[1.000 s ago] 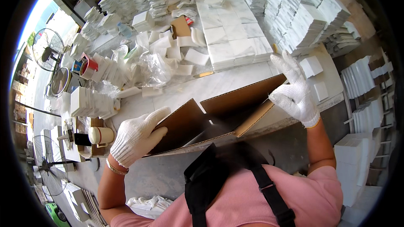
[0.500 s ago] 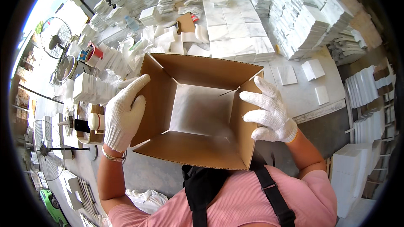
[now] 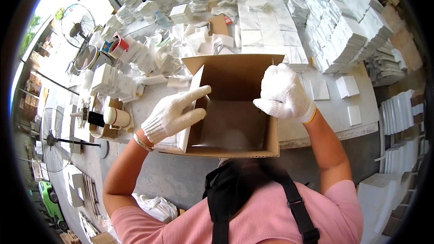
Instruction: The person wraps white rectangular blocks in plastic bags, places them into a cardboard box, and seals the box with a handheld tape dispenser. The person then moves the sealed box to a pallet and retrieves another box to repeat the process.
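Nearest the camera: pink shirt, black straps. Both forearms rise from the lower edge toward the box point(image 3: 235, 122), an open brown carton sitting at the near edge of the table point(image 3: 334, 113), its front wall overhanging slightly toward the person.

Left hand point(image 3: 174, 114), white knit glove, fingers stretched flat and together, pressed against the box's left wall from outside, fingertips reaching over the rim. A bracelet shows at the wrist.

Right hand point(image 3: 284, 94), also gloved, curled over the box's right wall near its far corner; fingers bent down on the rim, seemingly gripping it. The hands are apart, one on each side wall.

Box interior is bare cardboard.

Left of the box, near the table's left edge: a white cup point(image 3: 116, 117). Beyond the box: loose white wrapping and flat white tiles point(image 3: 266, 36). Far right corner: tall tile stacks point(image 3: 348, 31). Left, off the table: two fans point(image 3: 77, 22).
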Demonstrator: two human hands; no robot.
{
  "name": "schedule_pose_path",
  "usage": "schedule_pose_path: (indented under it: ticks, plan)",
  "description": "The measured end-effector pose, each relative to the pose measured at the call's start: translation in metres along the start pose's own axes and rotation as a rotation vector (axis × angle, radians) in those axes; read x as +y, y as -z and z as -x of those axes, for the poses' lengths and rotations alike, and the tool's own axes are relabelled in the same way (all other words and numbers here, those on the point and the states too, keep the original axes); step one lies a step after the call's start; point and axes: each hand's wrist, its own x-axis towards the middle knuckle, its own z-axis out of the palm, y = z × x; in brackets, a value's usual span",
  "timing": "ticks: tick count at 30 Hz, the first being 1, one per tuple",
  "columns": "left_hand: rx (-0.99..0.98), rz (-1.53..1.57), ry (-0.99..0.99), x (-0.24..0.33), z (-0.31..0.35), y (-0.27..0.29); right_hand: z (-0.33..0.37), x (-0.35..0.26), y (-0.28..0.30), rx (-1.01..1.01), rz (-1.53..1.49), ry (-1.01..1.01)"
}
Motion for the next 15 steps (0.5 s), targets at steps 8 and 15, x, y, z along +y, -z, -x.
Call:
schedule_pose_path:
  ticks: [8, 15]
  plan:
    - [-0.373, -0.224, -0.36, 0.008, 0.01, -0.029, 0.001, -0.001, -0.011, 0.002, -0.024, -0.008]
    - [-0.655, -0.101, -0.486, 0.004, -0.007, -0.034, 0.012, 0.002, -0.101, -0.244, 0.103, -0.108]
